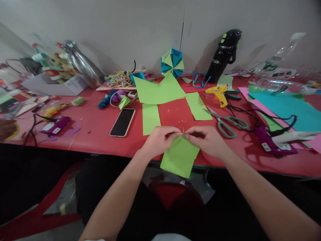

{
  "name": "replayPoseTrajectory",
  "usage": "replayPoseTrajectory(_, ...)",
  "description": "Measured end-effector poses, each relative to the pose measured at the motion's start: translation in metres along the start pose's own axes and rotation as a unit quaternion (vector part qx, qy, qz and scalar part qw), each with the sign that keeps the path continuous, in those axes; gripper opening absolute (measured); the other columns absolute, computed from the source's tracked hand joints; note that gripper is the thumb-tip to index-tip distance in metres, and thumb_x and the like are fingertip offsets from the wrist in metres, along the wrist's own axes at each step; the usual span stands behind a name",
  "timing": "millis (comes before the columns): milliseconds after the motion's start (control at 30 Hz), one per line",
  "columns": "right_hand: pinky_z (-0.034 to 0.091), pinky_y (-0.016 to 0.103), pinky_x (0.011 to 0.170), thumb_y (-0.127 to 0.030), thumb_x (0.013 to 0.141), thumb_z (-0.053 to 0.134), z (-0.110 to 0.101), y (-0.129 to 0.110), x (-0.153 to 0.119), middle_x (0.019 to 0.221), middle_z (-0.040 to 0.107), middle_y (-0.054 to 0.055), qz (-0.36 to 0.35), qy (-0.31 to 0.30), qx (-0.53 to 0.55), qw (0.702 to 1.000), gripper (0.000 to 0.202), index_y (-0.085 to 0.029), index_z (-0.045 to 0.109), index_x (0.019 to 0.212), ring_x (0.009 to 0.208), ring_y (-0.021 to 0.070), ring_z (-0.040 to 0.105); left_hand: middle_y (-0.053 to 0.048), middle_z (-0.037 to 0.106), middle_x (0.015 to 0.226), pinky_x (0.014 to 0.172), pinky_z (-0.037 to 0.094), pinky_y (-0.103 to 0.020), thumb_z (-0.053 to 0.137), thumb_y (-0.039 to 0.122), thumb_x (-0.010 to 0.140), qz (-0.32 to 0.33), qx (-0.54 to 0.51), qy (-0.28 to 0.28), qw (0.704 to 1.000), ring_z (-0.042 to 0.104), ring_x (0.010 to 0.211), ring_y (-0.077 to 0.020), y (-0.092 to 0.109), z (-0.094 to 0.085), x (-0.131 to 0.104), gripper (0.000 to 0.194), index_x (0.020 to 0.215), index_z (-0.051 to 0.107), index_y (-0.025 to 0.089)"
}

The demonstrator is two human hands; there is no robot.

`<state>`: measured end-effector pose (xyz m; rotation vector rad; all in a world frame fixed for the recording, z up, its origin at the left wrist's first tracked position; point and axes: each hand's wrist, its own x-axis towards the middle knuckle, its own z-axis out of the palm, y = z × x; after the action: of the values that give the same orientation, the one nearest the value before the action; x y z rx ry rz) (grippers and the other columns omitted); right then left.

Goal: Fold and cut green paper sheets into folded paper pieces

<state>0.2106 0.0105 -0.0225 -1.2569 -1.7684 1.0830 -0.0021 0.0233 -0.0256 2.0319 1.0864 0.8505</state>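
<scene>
Both hands pinch the top edge of a green paper piece (180, 157), which hangs partly over the table's front edge. My left hand (163, 139) grips it on the left, its thumb and fingers closed. Close beside it, my right hand (206, 140) is closed on the same edge. Behind the hands lie a green strip (150, 118), another green piece (199, 106) and a large, uneven green sheet (159, 90). Grey-green scissors (227, 123) rest open to the right of my right hand.
A phone (122, 123) lies left on the red table (92, 117). Rightward are a yellow glue gun (218, 93), black bottle (223, 57), cables, purple power strip (274, 142) and coloured sheets (293, 107). Another person's hand (7, 129) is at far left.
</scene>
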Motion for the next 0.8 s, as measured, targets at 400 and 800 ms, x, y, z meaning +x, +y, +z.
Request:
replayPoseTrajectory(400, 0.054, 0.036, 0.075, -0.049, 0.082, 0.073, -0.031, 0.016, 0.007, 0.08, 0.074, 0.004, 0.048, 0.143, 0.029, 0.988, 0.028, -0.021, 0.076, 0.086, 0.076, 0.0199, 0.067, -0.001, 0.07, 0.072, 0.061, 0.05, -0.025, 0.071, 0.041, 0.087, -0.043, -0.038, 0.294, 0.954, 0.062, 0.065, -0.0142, -0.015, -0.052, 0.003, 0.022, 0.086, 0.074, 0.019)
replayPoseTrajectory(800, 0.056, 0.033, 0.074, -0.04, 0.063, 0.091, -0.01, 0.018, 0.011, 0.085, 0.076, 0.003, 0.119, 0.118, 0.231, 0.958, 0.034, -0.022, 0.075, 0.088, 0.075, 0.017, 0.069, 0.0, 0.068, 0.077, 0.063, 0.052, -0.024, 0.078, 0.027, 0.078, -0.168, -0.19, 0.09, 0.963, 0.065, 0.069, -0.0132, -0.009, -0.028, 0.004, 0.041, 0.116, 0.064, 0.02)
